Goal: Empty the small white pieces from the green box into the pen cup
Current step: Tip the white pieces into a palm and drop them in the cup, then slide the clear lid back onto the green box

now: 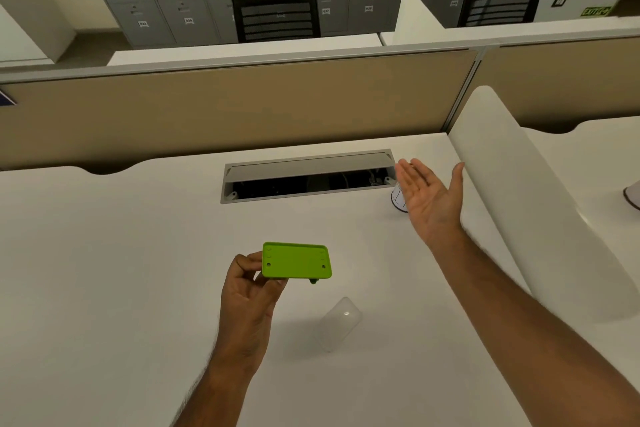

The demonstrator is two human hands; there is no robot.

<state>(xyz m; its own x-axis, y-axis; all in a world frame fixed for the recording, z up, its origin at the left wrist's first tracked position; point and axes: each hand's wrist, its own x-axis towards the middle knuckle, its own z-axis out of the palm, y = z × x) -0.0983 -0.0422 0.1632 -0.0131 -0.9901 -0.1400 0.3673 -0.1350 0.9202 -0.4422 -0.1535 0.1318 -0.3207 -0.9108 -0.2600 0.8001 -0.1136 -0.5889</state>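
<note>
The left hand [249, 291] pinches the green box [296, 261] by its left end, long axis left-right. The right hand [429, 198], fingers spread, hides what is probably the pen cup [398, 198].

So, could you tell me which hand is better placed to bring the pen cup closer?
Right hand: open, palm up, beside the pen cup. The left hand holds the green box.

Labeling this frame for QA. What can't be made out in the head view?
- Pen cup: mostly hidden behind the open right hand; its contents unseen.
- Green box, held by the left hand: only its flat side shows; white pieces not visible.
- Clear lid on the desk: transparent, outline faint.
</note>
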